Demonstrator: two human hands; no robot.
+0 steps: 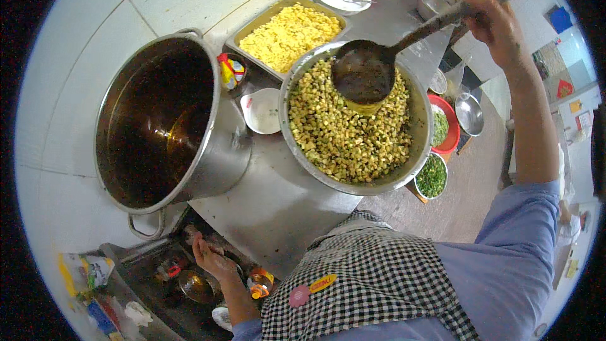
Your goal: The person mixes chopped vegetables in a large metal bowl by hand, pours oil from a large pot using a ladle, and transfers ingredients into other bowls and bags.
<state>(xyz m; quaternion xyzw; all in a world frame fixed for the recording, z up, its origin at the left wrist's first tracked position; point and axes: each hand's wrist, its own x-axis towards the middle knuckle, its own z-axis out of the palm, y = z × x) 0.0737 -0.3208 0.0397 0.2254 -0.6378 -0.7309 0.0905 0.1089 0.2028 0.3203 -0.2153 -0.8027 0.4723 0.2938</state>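
Note:
My right hand [492,23] is raised at the upper right, closed around the handle of a dark metal ladle [363,72]. The ladle's bowl is tilted over a large steel bowl [428,128] of diced, yellow-green filling [348,144], with some yellowish liquid at its lower lip. My left hand [213,258] is low at the left, above a dark recess beside the steel counter; its fingers are partly spread, and I cannot tell if it touches anything. A tall steel stockpot [227,151] with dark, shiny contents stands left of the bowl.
Behind the bowl is a steel tray [232,45] of scrambled egg. A white dish [262,111] lies between pot and bowl. To the right are a red basin [453,125] and a bowl of chopped greens [431,175]. An orange-capped bottle [260,284] stands in the recess. A person [570,222] is at far right.

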